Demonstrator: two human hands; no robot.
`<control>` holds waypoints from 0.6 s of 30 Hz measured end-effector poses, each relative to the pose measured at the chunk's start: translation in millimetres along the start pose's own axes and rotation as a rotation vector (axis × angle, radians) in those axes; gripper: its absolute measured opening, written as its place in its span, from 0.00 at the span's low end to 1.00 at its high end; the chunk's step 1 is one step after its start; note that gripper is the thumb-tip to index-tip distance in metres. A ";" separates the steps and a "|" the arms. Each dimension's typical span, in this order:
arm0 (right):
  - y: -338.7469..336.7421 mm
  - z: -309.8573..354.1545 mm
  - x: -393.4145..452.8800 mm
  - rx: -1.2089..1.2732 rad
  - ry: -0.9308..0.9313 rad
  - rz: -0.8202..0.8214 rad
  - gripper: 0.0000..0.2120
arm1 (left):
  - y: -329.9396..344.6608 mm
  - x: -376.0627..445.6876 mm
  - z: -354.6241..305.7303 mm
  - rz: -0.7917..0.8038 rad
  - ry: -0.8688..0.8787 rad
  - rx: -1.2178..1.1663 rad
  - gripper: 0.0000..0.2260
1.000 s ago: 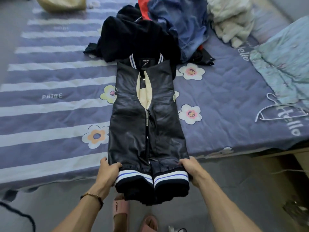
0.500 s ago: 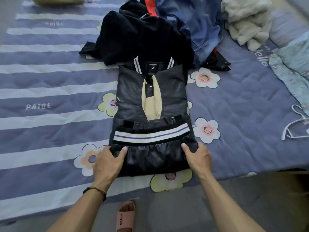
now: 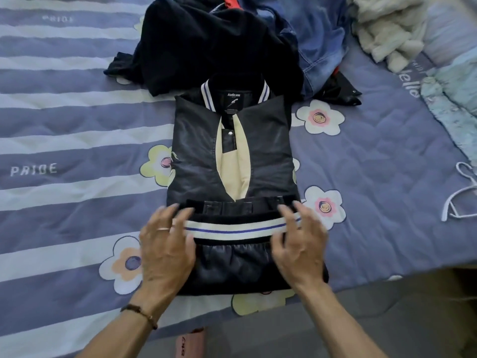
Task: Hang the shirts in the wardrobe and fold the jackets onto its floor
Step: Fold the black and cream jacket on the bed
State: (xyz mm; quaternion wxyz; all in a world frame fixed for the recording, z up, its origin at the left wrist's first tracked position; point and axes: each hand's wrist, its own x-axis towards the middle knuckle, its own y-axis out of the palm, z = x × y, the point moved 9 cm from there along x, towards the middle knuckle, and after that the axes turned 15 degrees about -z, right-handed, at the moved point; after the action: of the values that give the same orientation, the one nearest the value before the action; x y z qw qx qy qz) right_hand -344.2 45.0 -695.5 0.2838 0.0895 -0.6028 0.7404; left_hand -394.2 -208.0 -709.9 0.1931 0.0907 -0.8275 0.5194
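My left hand (image 3: 165, 250) and right hand (image 3: 296, 248) rest flat, fingers spread, on the striped hem (image 3: 232, 229) of the half-folded varsity jacket (image 3: 229, 161) on the bed (image 3: 77, 140). I should smooth evenly before folding again.

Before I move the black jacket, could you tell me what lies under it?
Under the jacket is the quilt; flower prints show at its edges. Behind its collar sits a dark garment. Anything directly beneath is covered.

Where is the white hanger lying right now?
In the head view the white hanger lies at the far right edge, on the purple bedspread, right of the folded dark jacket and below the pale green cloth.
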 end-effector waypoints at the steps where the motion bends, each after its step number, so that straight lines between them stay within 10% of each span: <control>1: 15.6 20.8 -4.5 0.032 -0.115 0.090 0.23 | 13.3 -2.6 -23.1 0.052 0.250 0.010 0.20; 7: 90.3 21.9 -33.3 -0.111 -0.232 0.741 0.37 | 88.6 -15.0 -5.5 0.639 0.415 0.183 0.24; 12: 34.5 61.4 -60.3 -0.018 -0.429 0.660 0.45 | 63.6 -20.5 -3.4 0.641 0.484 0.141 0.31; 18: 50.4 64.2 -88.4 -0.178 -0.441 0.637 0.25 | 54.2 -28.4 8.2 0.569 0.404 0.122 0.27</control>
State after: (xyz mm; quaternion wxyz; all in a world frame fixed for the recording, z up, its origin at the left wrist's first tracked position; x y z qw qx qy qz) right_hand -311.6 -48.8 -763.4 -0.0895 0.0299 -0.7085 0.6993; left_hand -389.3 -192.7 -769.6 0.1945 -0.2367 -0.7320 0.6085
